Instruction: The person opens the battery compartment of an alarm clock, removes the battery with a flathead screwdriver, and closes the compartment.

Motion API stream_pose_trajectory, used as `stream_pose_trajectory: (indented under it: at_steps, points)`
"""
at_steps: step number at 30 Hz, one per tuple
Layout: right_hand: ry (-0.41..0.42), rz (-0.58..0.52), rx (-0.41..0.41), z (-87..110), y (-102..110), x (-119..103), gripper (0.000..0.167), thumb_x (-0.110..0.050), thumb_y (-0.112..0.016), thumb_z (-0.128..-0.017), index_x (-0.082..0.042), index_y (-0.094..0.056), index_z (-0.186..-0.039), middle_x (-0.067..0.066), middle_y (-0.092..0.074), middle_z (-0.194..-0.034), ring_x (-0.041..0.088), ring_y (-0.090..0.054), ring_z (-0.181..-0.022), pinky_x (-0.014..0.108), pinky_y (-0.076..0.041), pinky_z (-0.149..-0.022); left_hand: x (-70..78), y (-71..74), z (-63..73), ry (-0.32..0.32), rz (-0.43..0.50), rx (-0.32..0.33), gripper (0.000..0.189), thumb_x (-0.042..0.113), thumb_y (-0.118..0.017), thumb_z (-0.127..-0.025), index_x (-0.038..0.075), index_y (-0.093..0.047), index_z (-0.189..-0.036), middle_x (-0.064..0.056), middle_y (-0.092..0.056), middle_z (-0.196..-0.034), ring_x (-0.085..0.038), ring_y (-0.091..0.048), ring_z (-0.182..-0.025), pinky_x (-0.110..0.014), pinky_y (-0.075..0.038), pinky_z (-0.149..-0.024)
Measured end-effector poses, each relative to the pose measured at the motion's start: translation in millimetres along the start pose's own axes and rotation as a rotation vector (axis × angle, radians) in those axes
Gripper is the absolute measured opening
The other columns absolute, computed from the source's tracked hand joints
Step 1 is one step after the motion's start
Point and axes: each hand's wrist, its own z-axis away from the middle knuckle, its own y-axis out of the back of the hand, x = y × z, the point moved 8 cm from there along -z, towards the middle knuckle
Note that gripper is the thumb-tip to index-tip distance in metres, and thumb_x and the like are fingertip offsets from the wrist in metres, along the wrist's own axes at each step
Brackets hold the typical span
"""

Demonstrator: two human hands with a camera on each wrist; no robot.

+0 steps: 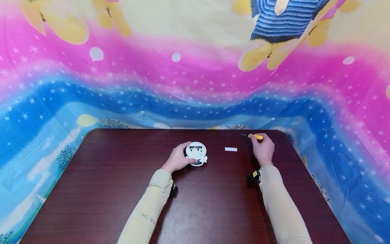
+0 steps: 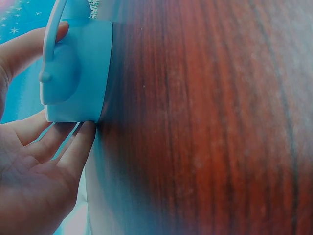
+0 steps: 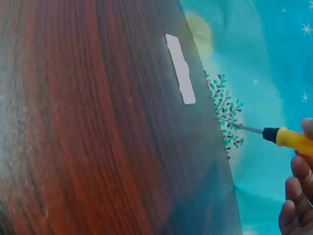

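Note:
My left hand [image 1: 177,158] grips a white round device [image 1: 196,154] at the back middle of the table, thumb on the near side and fingers around the far left. The device's round face, turned up, has a dark slot and small dark holes; its kind is unclear. In the left wrist view its side [image 2: 93,73] shows a curved loop, with the thumb touching near it. My right hand [image 1: 264,149] holds a screwdriver [image 3: 293,139] by its yellow handle, the metal shaft pointing left. Between the hands lies a flat white strip [image 1: 231,149], probably a cover.
The dark wooden table [image 1: 100,189] ends at a back edge close beyond both hands. A patterned cloth [image 1: 182,84] hangs behind and along the sides. Black cameras [image 1: 252,178] are strapped to both wrists.

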Motion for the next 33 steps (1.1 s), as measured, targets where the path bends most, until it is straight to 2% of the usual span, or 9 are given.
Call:
stream_pose_trajectory:
  at_steps: [6, 13, 19, 25, 28, 33]
  points:
    - [0.036, -0.022, -0.001, 1.2, -4.9, -7.4, 0.036, -0.036, -0.067, -0.100, 0.000, -0.063, -0.101, 0.019, -0.065, -0.091, 0.036, -0.056, -0.082, 0.042, -0.045, -0.074, -0.8, -1.0, -0.7, 0.002, -0.006, -0.002, 0.089, 0.029, -0.091, -0.077, 0.008, -0.048, -0.152, -0.015, -0.050, -0.149, -0.037, -0.042, -0.137, -0.048, -0.036, -0.111]
    - [0.012, -0.061, -0.034, 4.5, -11.9, -12.2, 0.024, -0.027, -0.066, -0.098, -0.003, -0.061, -0.097, 0.015, -0.063, -0.084, 0.031, -0.055, -0.077, 0.035, -0.043, -0.069, -1.4, -1.3, -1.1, -0.001, -0.005, 0.004, 0.089, 0.029, -0.091, -0.077, 0.008, -0.048, -0.152, -0.015, -0.050, -0.148, -0.037, -0.042, -0.137, -0.048, -0.035, -0.112]
    - [0.021, -0.099, -0.041, 4.6, -15.1, -18.0, 0.036, -0.038, -0.063, -0.101, -0.002, -0.071, -0.103, 0.015, -0.069, -0.091, 0.028, -0.058, -0.078, 0.034, -0.047, -0.069, -0.6, -1.4, -2.1, -0.007, -0.007, 0.004, 0.089, 0.028, -0.091, -0.077, 0.007, -0.048, -0.152, -0.015, -0.050, -0.148, -0.037, -0.042, -0.137, -0.047, -0.035, -0.112]
    - [0.047, -0.122, -0.014, 6.1, -14.2, -27.3, 0.052, -0.052, -0.062, -0.099, -0.002, -0.072, -0.087, 0.013, -0.067, -0.078, 0.027, -0.054, -0.071, 0.034, -0.043, -0.063, -1.2, -1.5, -1.4, 0.003, 0.000, 0.005, 0.089, 0.028, -0.091, -0.077, 0.008, -0.048, -0.152, -0.014, -0.050, -0.149, -0.037, -0.041, -0.138, -0.048, -0.036, -0.112]
    - [0.030, -0.162, -0.020, 7.2, -15.5, -30.9, 0.056, -0.053, -0.060, -0.099, 0.000, -0.071, -0.086, 0.013, -0.067, -0.080, 0.026, -0.055, -0.071, 0.032, -0.044, -0.062, -1.7, -2.0, -1.7, 0.005, 0.002, 0.005, 0.089, 0.028, -0.091, -0.077, 0.008, -0.048, -0.152, -0.014, -0.050, -0.148, -0.038, -0.041, -0.137, -0.048, -0.036, -0.111]
    - [0.015, -0.251, -0.047, 8.6, -19.9, -40.6, 0.053, -0.047, -0.056, -0.103, 0.001, -0.074, -0.088, 0.012, -0.072, -0.087, 0.029, -0.062, -0.077, 0.029, -0.048, -0.063, -1.9, -1.9, -2.1, 0.001, 0.002, 0.006, 0.089, 0.028, -0.091, -0.077, 0.008, -0.048, -0.152, -0.015, -0.050, -0.148, -0.037, -0.042, -0.137, -0.047, -0.035, -0.112]
